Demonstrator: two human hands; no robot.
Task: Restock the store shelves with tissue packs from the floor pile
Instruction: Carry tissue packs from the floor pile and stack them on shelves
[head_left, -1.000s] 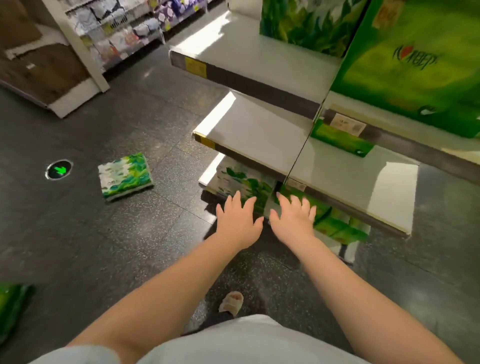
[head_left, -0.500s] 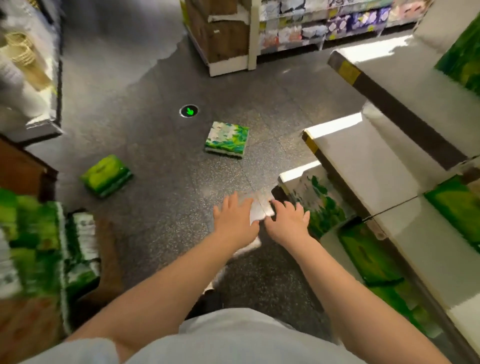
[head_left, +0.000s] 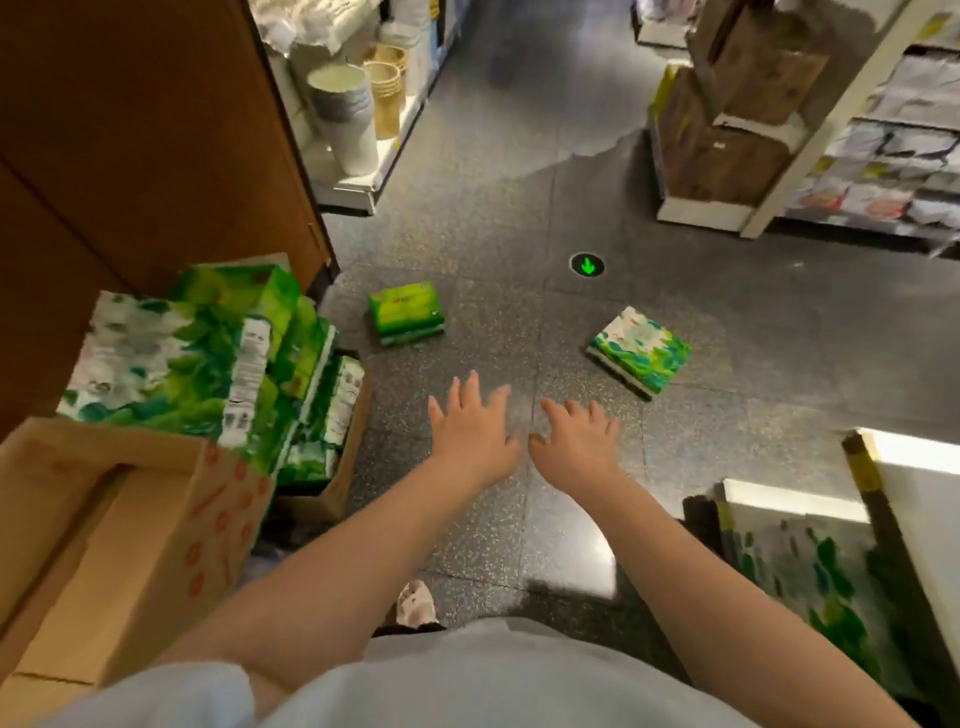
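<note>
Both arms stretched forward over the dark speckled floor (head_left: 727, 322), palms down. Left hand (head_left: 470, 434) with fingers spread and straight, holding nothing; right hand (head_left: 576, 441) likewise spread and empty, just beside it. Beyond the fingertips, two loose tissue packs flat on the floor: a green pack (head_left: 406, 313) further left, a white-and-green pack (head_left: 640, 351) to the right, well apart. Near the left edge, more tissue packs (head_left: 176, 364) heaped in and over cardboard boxes (head_left: 130, 545). At the right edge, a shelf (head_left: 930, 499) with one leaf-printed pack (head_left: 810, 587) beneath. Green arrow marker (head_left: 587, 265) set into the floor beyond.
</note>
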